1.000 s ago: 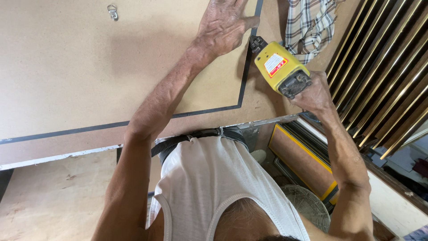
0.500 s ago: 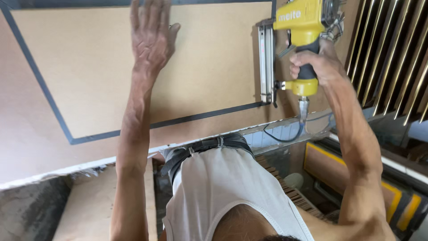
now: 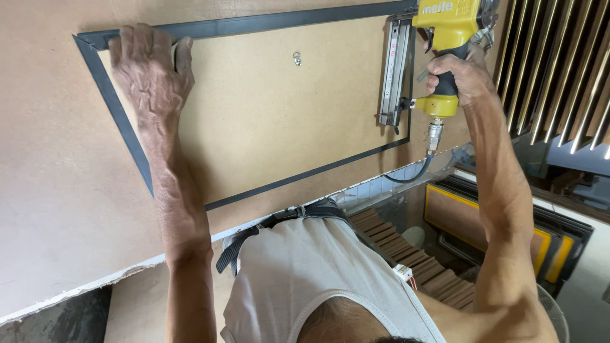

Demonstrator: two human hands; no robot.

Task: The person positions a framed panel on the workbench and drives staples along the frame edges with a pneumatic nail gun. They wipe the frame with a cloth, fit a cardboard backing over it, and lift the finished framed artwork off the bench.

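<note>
While the yellow nail gun stands nose-down at the far right corner of the dark picture frame, the right hand is clenched around its black grip, with the grey magazine running along the frame's right rail and the air hose hanging off the base. That frame lies face down on the tan worktop, a brown backing board filling it and a small metal hanging ring fixed near the far edge. At the far left corner the left hand lies flat, fingers spread over the rail, pressing rather than gripping anything. To fasten well here, I judge the gun's nose should sit square against the rail and board, the pressing hand should stay well apart from the firing line, and the frame should be kept from sliding. Gold-edged moulding lengths lean at the right.
</note>
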